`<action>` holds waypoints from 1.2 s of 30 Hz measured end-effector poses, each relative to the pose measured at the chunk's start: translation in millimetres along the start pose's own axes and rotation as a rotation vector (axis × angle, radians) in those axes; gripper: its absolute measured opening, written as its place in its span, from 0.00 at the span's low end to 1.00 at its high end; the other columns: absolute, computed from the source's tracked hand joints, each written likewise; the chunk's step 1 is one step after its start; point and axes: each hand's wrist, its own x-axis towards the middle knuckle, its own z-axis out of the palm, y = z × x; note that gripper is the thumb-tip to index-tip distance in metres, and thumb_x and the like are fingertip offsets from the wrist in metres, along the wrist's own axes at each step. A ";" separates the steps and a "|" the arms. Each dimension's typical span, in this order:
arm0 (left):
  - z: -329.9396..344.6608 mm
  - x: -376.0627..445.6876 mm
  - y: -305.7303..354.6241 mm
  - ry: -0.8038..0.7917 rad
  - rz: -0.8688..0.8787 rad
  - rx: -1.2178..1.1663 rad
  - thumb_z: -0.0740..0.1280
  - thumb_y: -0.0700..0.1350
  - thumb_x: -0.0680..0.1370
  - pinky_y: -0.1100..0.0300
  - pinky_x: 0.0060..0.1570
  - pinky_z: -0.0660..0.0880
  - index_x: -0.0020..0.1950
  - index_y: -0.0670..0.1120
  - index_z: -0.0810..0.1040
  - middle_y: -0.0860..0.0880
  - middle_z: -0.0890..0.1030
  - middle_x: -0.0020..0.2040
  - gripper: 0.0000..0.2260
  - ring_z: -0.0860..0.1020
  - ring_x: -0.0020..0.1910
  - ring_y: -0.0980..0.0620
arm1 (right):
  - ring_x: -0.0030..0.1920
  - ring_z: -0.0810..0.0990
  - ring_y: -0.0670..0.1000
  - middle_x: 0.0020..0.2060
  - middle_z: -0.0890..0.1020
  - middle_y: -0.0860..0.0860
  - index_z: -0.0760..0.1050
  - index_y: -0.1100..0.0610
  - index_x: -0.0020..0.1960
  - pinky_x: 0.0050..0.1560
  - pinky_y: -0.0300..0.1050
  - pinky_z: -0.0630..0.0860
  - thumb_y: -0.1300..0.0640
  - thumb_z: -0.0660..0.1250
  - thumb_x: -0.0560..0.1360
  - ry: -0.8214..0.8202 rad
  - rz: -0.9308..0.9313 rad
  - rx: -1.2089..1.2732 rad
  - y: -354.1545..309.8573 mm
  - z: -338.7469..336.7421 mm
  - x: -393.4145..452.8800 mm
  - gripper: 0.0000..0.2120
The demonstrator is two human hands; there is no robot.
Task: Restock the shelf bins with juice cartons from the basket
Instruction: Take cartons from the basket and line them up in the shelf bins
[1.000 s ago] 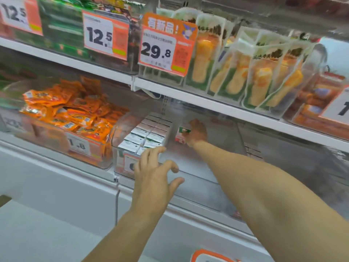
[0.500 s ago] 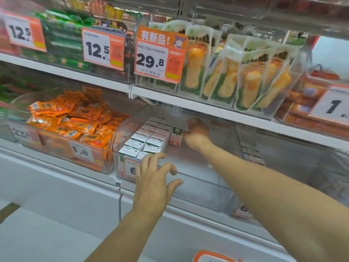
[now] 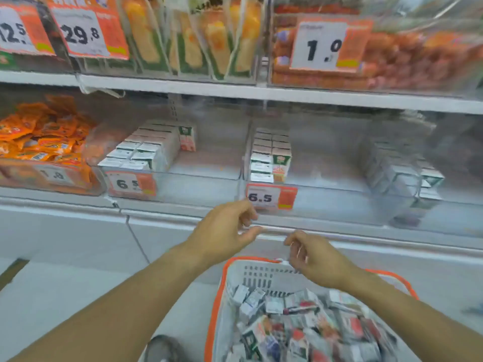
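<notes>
Cartons piled loose in the basket (image 3: 222, 296) at the lower right of the frame are the main risk: they lie every which way, so a quick grab could come up with a carton held crooked, or knock neighbours over the orange rim onto the floor. A second risk, as I judge it, is mixing stock, since the clear bins in the middle band of the frame look alike and both show a 6.5 tag.

Both hands hang empty between shelf and basket. The left hand (image 3: 222, 231), centre frame, has loosely curled fingers and touches nothing I can make out; the right hand (image 3: 316, 257), just right of it, hovers over the basket's far rim with fingers bent down, gripping nothing.

The left bin (image 3: 203, 176), centre left, holds neat rows of juice cartons (image 3: 146, 150) along its left side, with one more carton (image 3: 187, 138) standing at the back; its right half is bare. The middle bin (image 3: 326, 184) has a short column of cartons (image 3: 270, 158) against its left wall and plenty of room. A third bin at the right edge holds more cartons (image 3: 407, 176), blurred. At far left an orange-filled bin (image 3: 52, 184) holds snack packets (image 3: 44, 137)
</notes>
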 end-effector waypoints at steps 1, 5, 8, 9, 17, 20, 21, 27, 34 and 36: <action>19.0 -5.0 4.1 -0.083 -0.038 -0.012 0.71 0.50 0.75 0.53 0.47 0.76 0.49 0.50 0.77 0.55 0.79 0.42 0.07 0.77 0.42 0.53 | 0.40 0.81 0.48 0.41 0.80 0.43 0.73 0.48 0.53 0.45 0.42 0.76 0.56 0.69 0.75 -0.118 0.085 0.005 23.3 7.6 -6.9 0.09; 101.4 -42.3 4.8 -0.304 -0.207 -0.043 0.71 0.51 0.76 0.58 0.45 0.76 0.48 0.48 0.77 0.53 0.79 0.41 0.08 0.78 0.40 0.53 | 0.48 0.80 0.50 0.45 0.79 0.47 0.77 0.54 0.56 0.51 0.42 0.76 0.53 0.70 0.75 -0.393 0.275 -0.034 88.2 49.7 -40.4 0.11; 159.9 -80.5 -9.1 -0.381 -0.342 -0.080 0.71 0.52 0.76 0.64 0.43 0.72 0.47 0.50 0.76 0.52 0.78 0.43 0.07 0.74 0.40 0.58 | 0.50 0.76 0.49 0.48 0.76 0.46 0.75 0.51 0.61 0.54 0.44 0.75 0.53 0.70 0.74 -0.457 0.326 -0.004 117.5 85.8 -69.6 0.16; 175.5 -93.5 -14.9 -0.422 -0.363 -0.070 0.71 0.52 0.76 0.66 0.44 0.72 0.46 0.54 0.75 0.54 0.77 0.44 0.07 0.74 0.41 0.61 | 0.48 0.75 0.48 0.47 0.76 0.46 0.75 0.49 0.59 0.52 0.43 0.74 0.53 0.70 0.74 -0.463 0.336 0.008 123.8 96.0 -78.7 0.14; 225.7 -143.6 -46.4 -0.602 -0.634 0.027 0.76 0.55 0.71 0.59 0.54 0.74 0.61 0.46 0.77 0.49 0.80 0.55 0.23 0.78 0.55 0.50 | 0.51 0.82 0.55 0.44 0.81 0.51 0.76 0.57 0.55 0.54 0.50 0.79 0.57 0.71 0.75 -0.491 0.413 0.126 126.7 146.9 -110.1 0.10; 232.4 -142.0 -51.6 -0.624 -0.643 0.058 0.77 0.54 0.71 0.58 0.59 0.74 0.64 0.48 0.77 0.50 0.79 0.58 0.24 0.76 0.56 0.52 | 0.45 0.80 0.50 0.45 0.80 0.50 0.72 0.55 0.62 0.42 0.44 0.77 0.58 0.72 0.74 -0.479 0.421 0.120 125.8 150.6 -111.2 0.19; 235.2 -142.1 -54.6 -0.655 -0.643 0.057 0.77 0.53 0.71 0.58 0.61 0.73 0.65 0.49 0.76 0.50 0.78 0.60 0.25 0.76 0.58 0.52 | 0.42 0.79 0.47 0.48 0.78 0.49 0.70 0.55 0.65 0.37 0.40 0.74 0.58 0.73 0.74 -0.459 0.427 0.139 124.6 150.4 -109.5 0.23; 256.8 -146.8 -59.4 -0.891 -0.530 0.211 0.73 0.58 0.73 0.42 0.72 0.60 0.70 0.56 0.72 0.51 0.75 0.69 0.26 0.69 0.70 0.46 | 0.55 0.76 0.54 0.63 0.68 0.55 0.67 0.47 0.71 0.56 0.46 0.71 0.50 0.79 0.68 -0.455 0.432 0.076 121.3 153.9 -99.8 0.36; 250.4 -144.4 -56.4 -0.841 -0.508 0.227 0.76 0.59 0.69 0.50 0.66 0.68 0.69 0.55 0.74 0.48 0.75 0.63 0.31 0.70 0.65 0.46 | 0.66 0.69 0.59 0.67 0.66 0.57 0.62 0.53 0.72 0.64 0.56 0.74 0.44 0.79 0.64 -0.520 0.322 -0.267 111.0 181.6 -86.2 0.44; 242.9 -144.8 -54.0 -0.742 -0.579 0.149 0.78 0.60 0.66 0.51 0.64 0.71 0.67 0.52 0.76 0.49 0.76 0.62 0.32 0.73 0.63 0.48 | 0.65 0.71 0.61 0.66 0.67 0.58 0.60 0.55 0.71 0.60 0.56 0.76 0.45 0.79 0.65 -0.505 0.306 -0.346 108.4 187.3 -82.0 0.43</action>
